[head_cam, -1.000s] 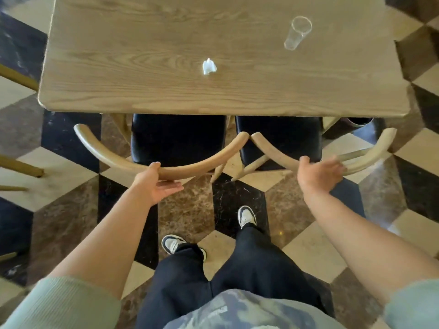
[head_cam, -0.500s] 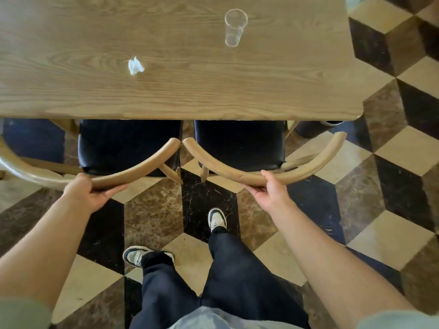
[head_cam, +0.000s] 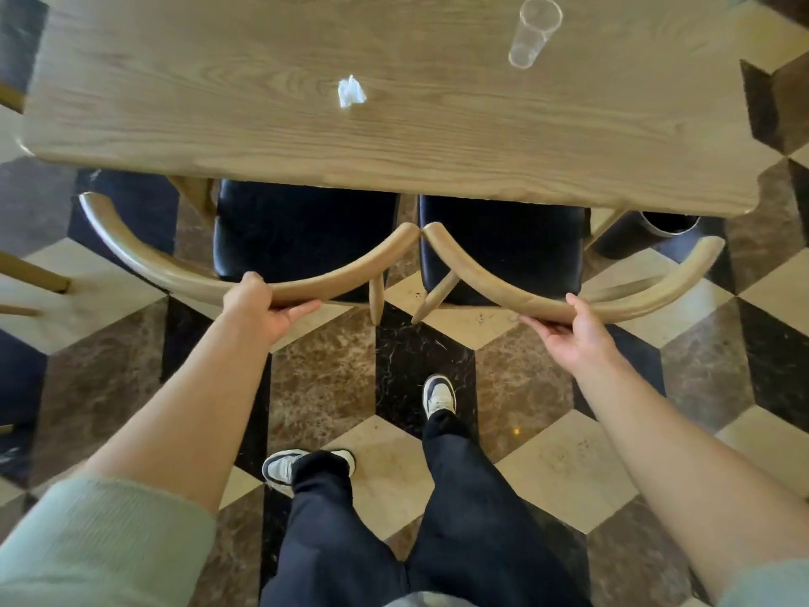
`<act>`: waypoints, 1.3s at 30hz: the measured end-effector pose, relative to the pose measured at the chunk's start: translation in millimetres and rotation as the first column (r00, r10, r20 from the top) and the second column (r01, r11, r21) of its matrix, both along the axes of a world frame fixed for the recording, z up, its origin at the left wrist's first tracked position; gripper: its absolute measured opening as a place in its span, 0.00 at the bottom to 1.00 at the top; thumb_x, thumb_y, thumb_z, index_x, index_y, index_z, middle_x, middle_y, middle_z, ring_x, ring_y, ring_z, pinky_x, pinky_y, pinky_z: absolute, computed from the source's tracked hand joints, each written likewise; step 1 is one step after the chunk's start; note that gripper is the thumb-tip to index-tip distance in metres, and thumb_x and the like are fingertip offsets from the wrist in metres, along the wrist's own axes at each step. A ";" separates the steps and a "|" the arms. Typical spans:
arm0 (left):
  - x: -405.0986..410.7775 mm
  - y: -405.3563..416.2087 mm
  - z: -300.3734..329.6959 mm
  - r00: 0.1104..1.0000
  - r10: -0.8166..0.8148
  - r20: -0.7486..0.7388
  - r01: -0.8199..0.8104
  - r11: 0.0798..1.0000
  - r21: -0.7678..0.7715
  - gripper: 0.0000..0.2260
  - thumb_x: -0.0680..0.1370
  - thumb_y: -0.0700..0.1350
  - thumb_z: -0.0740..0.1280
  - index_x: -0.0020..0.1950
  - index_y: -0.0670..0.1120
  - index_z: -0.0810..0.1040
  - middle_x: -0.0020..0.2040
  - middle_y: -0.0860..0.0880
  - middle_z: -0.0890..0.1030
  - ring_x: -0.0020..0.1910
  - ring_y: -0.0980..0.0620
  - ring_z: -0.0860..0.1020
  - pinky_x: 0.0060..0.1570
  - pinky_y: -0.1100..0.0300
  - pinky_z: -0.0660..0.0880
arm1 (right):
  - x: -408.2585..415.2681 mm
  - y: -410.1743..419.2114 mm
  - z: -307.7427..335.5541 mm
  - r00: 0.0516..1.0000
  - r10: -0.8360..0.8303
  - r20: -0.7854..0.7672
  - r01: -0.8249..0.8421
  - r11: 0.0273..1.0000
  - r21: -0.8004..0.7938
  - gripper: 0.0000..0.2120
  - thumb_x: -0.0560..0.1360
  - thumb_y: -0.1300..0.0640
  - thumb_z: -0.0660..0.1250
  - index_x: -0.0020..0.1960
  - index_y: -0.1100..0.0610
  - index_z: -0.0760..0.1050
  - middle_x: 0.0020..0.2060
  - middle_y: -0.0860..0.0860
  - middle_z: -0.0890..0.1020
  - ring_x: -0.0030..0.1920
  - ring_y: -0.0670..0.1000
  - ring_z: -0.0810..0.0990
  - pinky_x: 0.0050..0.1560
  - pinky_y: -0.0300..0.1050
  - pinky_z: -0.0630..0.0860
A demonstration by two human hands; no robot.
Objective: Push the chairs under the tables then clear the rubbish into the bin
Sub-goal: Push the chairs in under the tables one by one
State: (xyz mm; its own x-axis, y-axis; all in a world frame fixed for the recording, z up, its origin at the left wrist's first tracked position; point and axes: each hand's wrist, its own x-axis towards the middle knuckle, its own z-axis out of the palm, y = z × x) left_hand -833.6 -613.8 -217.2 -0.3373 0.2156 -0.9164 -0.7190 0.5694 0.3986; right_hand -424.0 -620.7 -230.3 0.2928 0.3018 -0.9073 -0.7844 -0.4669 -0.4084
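Head view, looking down: nearest are dark trousers and two pale trainers on a floor (head_cam: 319, 378) of cream, brown and black tiles, with green sleeves at both lower corners. Both bare forearms reach forward. The left hand (head_cam: 258, 308) grips the curved wooden backrest of the left chair (head_cam: 302, 238), thumb over the top of the rail and fingers (head_cam: 302, 309) curled beneath it, clamped on the wood. The right hand (head_cam: 573, 330) is on the backrest of the right chair (head_cam: 503, 247), thumb on top of the rail and fingers (head_cam: 538, 327) lying along its underside, closed on it more loosely. The two backrests meet tip to tip between the chairs. Both black seats sit partly under the near edge of the table (head_cam: 437, 142), the backrests standing clear of it. Under the table's right corner the rim of a dark bin (head_cam: 665, 223) shows. On the table top, a crumpled white tissue (head_cam: 350, 92) lies left of centre, well apart from a clear plastic cup (head_cam: 532, 32) standing near the far right. At the left edge, wooden parts of other furniture poke in.
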 end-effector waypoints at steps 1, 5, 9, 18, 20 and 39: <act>2.3 -2.8 0.1 1.000 0.015 0.001 -0.015 1.000 -0.006 0.22 0.86 0.46 0.59 0.80 0.46 0.61 0.73 0.36 0.68 0.69 0.27 0.72 0.49 0.26 0.79 | -1.3 0.3 -0.1 1.000 -0.007 0.004 0.007 1.000 -0.002 0.28 0.79 0.56 0.72 0.75 0.57 0.65 0.69 0.63 0.73 0.69 0.68 0.74 0.60 0.72 0.78; 11.3 -21.6 -3.4 0.998 0.057 -0.023 -0.058 0.998 -0.018 0.21 0.86 0.44 0.59 0.80 0.45 0.60 0.72 0.34 0.68 0.68 0.26 0.72 0.56 0.26 0.77 | -11.7 -0.2 -0.6 1.000 -0.024 -0.004 0.024 1.000 0.003 0.26 0.79 0.56 0.72 0.72 0.57 0.66 0.68 0.62 0.74 0.69 0.68 0.74 0.60 0.72 0.78; 9.3 -11.2 0.4 0.998 0.059 -0.033 -0.060 0.998 -0.029 0.22 0.86 0.45 0.59 0.80 0.44 0.60 0.71 0.34 0.69 0.67 0.26 0.73 0.52 0.26 0.78 | -9.5 1.6 3.9 1.000 -0.013 -0.005 0.013 1.000 0.004 0.24 0.80 0.57 0.70 0.72 0.57 0.65 0.68 0.63 0.73 0.69 0.68 0.74 0.62 0.71 0.77; 8.0 -3.5 -9.3 0.998 0.040 -0.047 -0.044 0.995 -0.088 0.22 0.85 0.45 0.61 0.79 0.44 0.63 0.66 0.33 0.73 0.56 0.27 0.77 0.38 0.28 0.81 | 14.4 10.2 4.2 0.999 0.019 -0.040 -0.021 0.998 -0.056 0.26 0.78 0.60 0.70 0.73 0.58 0.65 0.67 0.64 0.73 0.66 0.69 0.75 0.57 0.73 0.79; 3.2 -6.7 -13.6 0.998 0.050 -0.031 -0.053 0.994 -0.099 0.23 0.85 0.46 0.62 0.79 0.44 0.62 0.69 0.32 0.73 0.61 0.26 0.77 0.39 0.26 0.80 | 21.1 7.2 3.0 0.999 0.031 -0.029 -0.033 0.997 -0.070 0.26 0.78 0.60 0.70 0.73 0.57 0.66 0.66 0.64 0.74 0.64 0.69 0.76 0.49 0.72 0.81; 17.7 9.9 -12.7 0.996 0.072 0.057 -0.068 0.996 -0.066 0.25 0.85 0.48 0.62 0.80 0.45 0.58 0.69 0.29 0.72 0.57 0.25 0.79 0.55 0.27 0.78 | 16.1 8.5 4.4 0.996 -0.005 -0.090 0.000 0.998 -0.055 0.28 0.79 0.51 0.71 0.74 0.57 0.66 0.67 0.63 0.75 0.65 0.67 0.78 0.61 0.70 0.78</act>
State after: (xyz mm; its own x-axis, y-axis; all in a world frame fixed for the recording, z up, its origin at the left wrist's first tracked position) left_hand -815.8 -603.9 -229.9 -0.2947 0.1341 -0.9462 -0.7791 0.5396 0.3191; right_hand -407.9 -612.3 -225.9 0.2102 0.2498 -0.9452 -0.8176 -0.4851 -0.3101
